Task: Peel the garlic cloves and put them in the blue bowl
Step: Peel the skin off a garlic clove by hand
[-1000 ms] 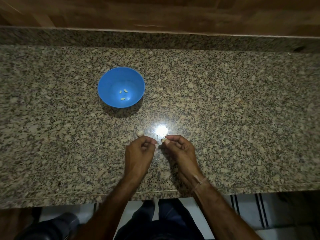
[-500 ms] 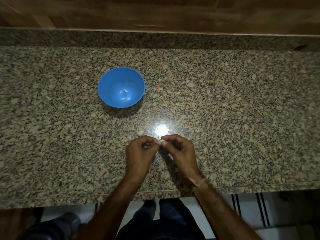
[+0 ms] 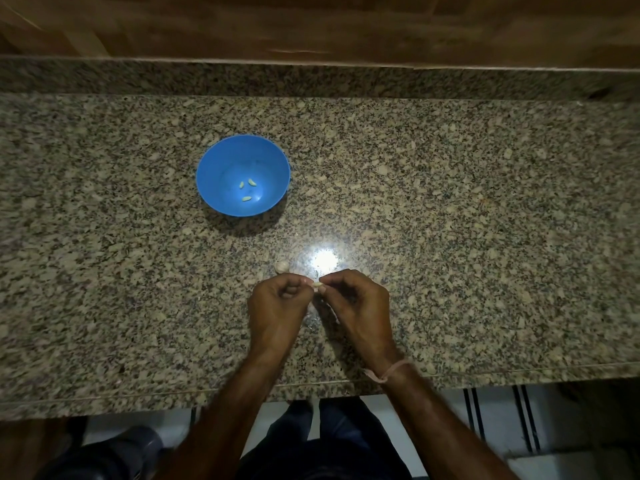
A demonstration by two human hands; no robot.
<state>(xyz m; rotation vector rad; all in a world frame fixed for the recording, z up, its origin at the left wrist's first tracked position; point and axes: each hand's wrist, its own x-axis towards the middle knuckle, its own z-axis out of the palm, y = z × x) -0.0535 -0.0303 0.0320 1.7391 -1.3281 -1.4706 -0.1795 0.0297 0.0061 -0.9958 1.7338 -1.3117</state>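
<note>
A blue bowl [image 3: 221, 157] stands on the granite counter, left of centre, with three peeled garlic cloves [image 3: 246, 198] lying at its bottom. Nearer to me, my left hand [image 3: 277, 308] and my right hand [image 3: 356, 306] meet fingertip to fingertip just above the counter. Both pinch one small pale garlic clove [image 3: 316, 283] between them; most of it is hidden by the fingers. An unpeeled piece of garlic [image 3: 281, 266] lies on the counter just beyond my left hand.
The granite counter [image 3: 485, 237] runs the full width, with a raised back ledge and a wooden wall behind. A bright light glare sits just past my fingertips. The counter's front edge is under my forearms; floor and my legs show below.
My two hands have closed the small gap between them, and the left fingers now also touch the clove that the right hand held. The bowl and loose garlic have not moved.
</note>
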